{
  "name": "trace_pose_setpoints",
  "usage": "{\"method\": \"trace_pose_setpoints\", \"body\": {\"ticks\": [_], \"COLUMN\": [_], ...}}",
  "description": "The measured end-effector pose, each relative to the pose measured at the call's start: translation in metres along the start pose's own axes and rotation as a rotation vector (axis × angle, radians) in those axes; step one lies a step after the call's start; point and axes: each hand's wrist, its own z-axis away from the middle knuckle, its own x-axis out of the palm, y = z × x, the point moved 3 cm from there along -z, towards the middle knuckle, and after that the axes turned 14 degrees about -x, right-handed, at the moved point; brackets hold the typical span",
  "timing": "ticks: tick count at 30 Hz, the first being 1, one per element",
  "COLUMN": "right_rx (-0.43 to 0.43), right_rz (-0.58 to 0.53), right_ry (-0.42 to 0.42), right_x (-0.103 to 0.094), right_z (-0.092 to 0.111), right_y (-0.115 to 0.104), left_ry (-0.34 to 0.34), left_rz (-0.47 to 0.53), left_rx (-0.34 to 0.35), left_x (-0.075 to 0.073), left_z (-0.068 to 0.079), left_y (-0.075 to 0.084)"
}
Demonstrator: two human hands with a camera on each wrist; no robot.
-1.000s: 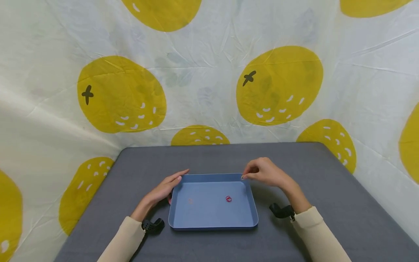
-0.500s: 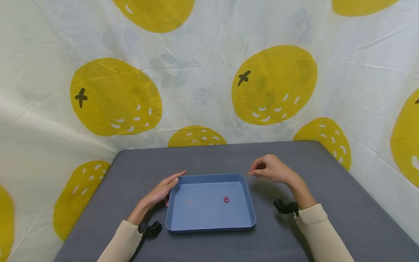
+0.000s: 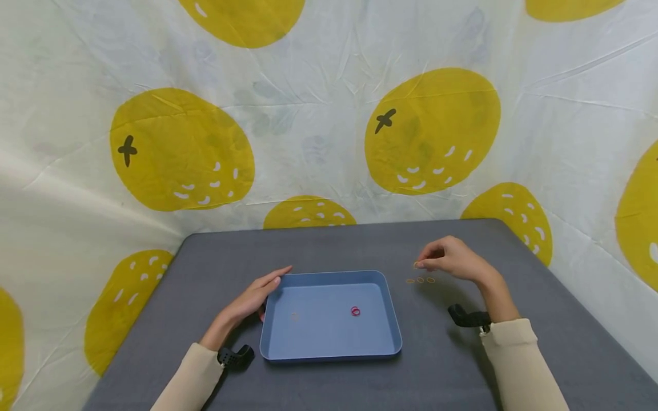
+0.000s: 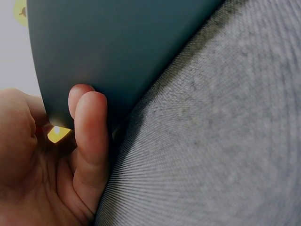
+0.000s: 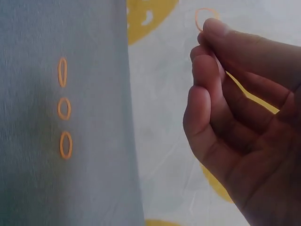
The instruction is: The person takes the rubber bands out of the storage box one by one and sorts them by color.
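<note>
A blue tray point(image 3: 329, 350) lies on the table. My left hand point(image 3: 252, 298) grips its left side near the back corner, thumb at the rim; in the left wrist view, fingertips point(image 4: 91, 106) press the outer wall. To the tray's right, my right hand point(image 3: 457, 260) pinches a yellow rubber band point(image 5: 196, 20) between thumb and finger, above the table. Three more yellow rubber bands point(image 5: 64, 108) lie in a row on the table below it. Inside the tray are small red loops point(image 3: 355, 311), like rubber bands, and one faint pale loop point(image 3: 294, 315) at the left.
A grey cloth covers the table point(image 3: 329, 388). Behind and at the sides hangs a white curtain point(image 3: 313, 131) printed with large yellow fruit. A black wrist camera point(image 3: 236, 358) sits on the left wrist, another black camera point(image 3: 468, 317) on the right.
My right hand has moved right from the tray's back right corner, carrying the yellow rubber band over the table. The row of bands there has come into sight. My left hand stays on the tray.
</note>
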Motion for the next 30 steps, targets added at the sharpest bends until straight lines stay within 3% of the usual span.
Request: {"method": "trace_pose_setpoints", "body": {"ticks": [11, 23, 30], "right_rx": [0.081, 0.177, 0.223], "right_rz": [0.028, 0.005, 0.027], "right_ry": [-0.02, -0.007, -0.021], "right_x": [-0.011, -0.003, 0.003], "right_z": [0.018, 0.03, 0.035], "right_y": [0.028, 0.063, 0.072], "left_ry": [-0.012, -0.022, -0.016], "left_rz": [-0.001, 0.024, 0.005], "left_rx": [0.004, 0.005, 0.008], "left_x": [0.0, 0.0, 0.0], "left_z": [0.0, 0.003, 0.002], "left_y": [0.002, -0.001, -0.002]}}
